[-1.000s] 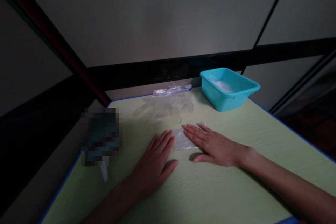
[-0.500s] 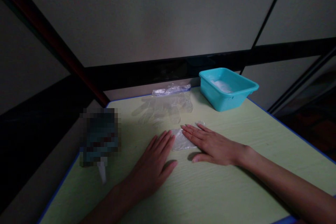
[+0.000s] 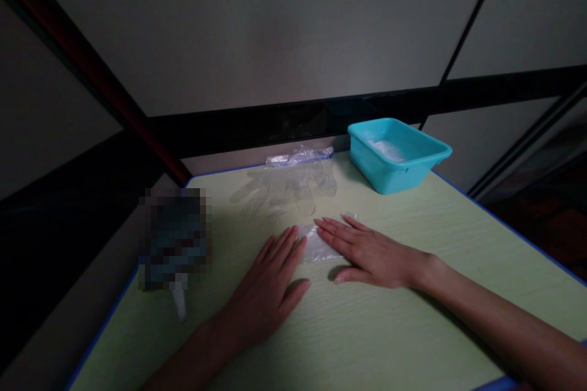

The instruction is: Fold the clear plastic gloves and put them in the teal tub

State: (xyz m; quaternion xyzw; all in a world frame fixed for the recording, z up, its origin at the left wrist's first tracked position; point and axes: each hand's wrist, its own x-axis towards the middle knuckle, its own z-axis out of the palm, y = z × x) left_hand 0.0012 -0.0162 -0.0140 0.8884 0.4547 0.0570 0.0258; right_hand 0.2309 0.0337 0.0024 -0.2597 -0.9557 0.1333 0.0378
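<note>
A folded piece of clear thin plastic [image 3: 316, 245], its exact kind not plain, lies flat on the table between my hands. My right hand [image 3: 367, 250] rests palm down over its right part, fingers stretched out and thumb apart. At its left end lies my left hand [image 3: 270, 284], also flat, fingers extended and the fingertips at the plastic's edge. Beyond them, clear disposable plastic gloves [image 3: 287, 186] are spread on the table, with a crumpled clear strip [image 3: 300, 157] along their far side.
A turquoise plastic basin [image 3: 394, 162] with whitish plastic inside stands at the back right. On the left is a blurred-out dark object [image 3: 174, 238] with a white tip below. The pale green table [image 3: 367, 342] has a blue edge and meets wall panels behind.
Hardly anything differs. Both hands stay flat at the plastic, with only a tiny shift of the fingers.
</note>
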